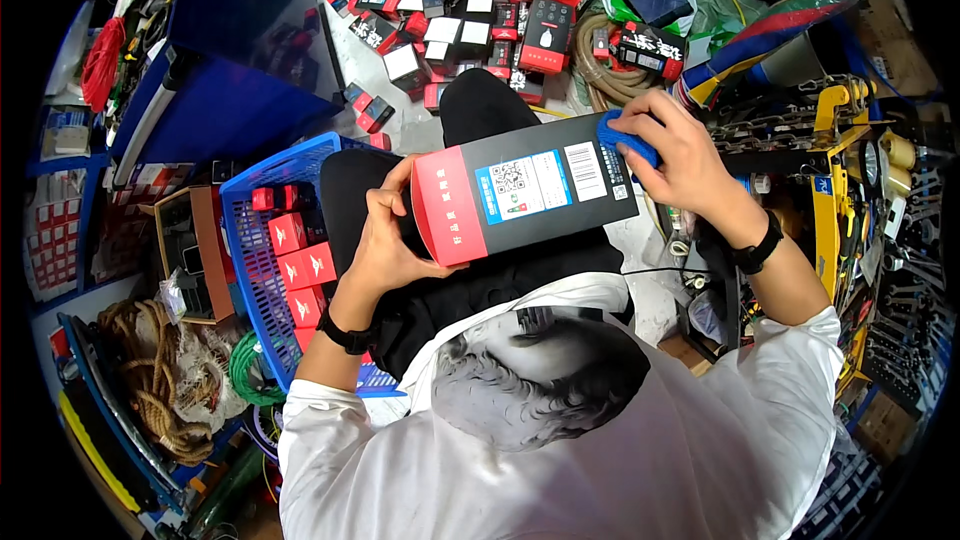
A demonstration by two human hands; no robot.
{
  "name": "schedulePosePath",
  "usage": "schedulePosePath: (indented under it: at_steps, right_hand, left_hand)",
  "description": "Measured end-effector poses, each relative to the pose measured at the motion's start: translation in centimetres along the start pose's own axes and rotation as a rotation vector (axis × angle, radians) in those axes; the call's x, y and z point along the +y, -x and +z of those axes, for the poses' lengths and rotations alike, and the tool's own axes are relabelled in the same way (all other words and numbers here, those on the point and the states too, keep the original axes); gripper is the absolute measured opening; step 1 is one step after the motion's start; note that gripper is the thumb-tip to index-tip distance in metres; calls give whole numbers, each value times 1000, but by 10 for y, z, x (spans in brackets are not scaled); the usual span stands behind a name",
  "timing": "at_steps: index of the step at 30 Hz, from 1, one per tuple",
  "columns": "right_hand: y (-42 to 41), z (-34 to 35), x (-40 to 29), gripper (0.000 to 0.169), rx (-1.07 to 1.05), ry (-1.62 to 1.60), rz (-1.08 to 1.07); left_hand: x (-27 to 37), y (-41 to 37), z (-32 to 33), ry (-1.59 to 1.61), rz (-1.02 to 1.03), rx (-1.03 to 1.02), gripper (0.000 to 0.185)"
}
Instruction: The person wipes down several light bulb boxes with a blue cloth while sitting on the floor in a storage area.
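Across my lap lies a long black and red cardboard box (525, 232), its upward side bearing a label, a barcode and printing. My left hand (386, 232) grips its red end, thumb underneath and fingers around the far edge. At the black end my right hand (671, 154) holds a blue cloth (628, 136) pressed against the box's corner. Some of the right fingertips are hidden by the cloth. To my left, a blue plastic basket (244, 255) contains several smaller red boxes (304, 266).
Many red and black boxes (472, 22) are heaped on the floor ahead, beside a coiled hose (596, 64). A blue cabinet (240, 52) stands at the left, with brown rope (154, 367) lower down. Chains (772, 139) and hanging wrenches (907, 315) line the right.
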State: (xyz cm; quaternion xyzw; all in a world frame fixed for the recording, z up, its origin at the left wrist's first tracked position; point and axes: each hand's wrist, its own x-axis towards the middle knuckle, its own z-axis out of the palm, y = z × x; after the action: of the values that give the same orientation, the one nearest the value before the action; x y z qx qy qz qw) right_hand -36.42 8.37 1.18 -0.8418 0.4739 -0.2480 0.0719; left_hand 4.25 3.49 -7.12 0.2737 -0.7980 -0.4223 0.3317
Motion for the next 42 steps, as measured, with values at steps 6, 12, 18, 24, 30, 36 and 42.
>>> schedulePosePath:
  at_steps: [6, 12, 18, 24, 30, 36, 42]
  right_hand:
    - [4, 9, -59, 26, -163, -31, -399]
    - [-19, 17, -6, 32, -5, 84, 69]
    - [-18, 34, -78, 27, -110, -77, -405]
    - [-43, 30, -27, 28, -45, 59, 168]
    - [-29, 48, -105, 40, -193, -227, -218]
    - [-54, 36, -50, 30, -62, -8, 151]
    - [-53, 38, -90, 39, -94, -57, 56]
  left_hand:
    - [6, -2, 6, -8, 40, 17, 100]
    - [11, -9, 8, -22, 48, 31, 99]
    - [7, -5, 9, -70, 70, 22, 100]
    - [12, -1, 8, -16, -21, 31, 101]
    - [7, -8, 11, -75, 39, 24, 100]
    - [16, -6, 7, -94, -5, 31, 99]
    - [13, -8, 12, -79, -24, 50, 99]
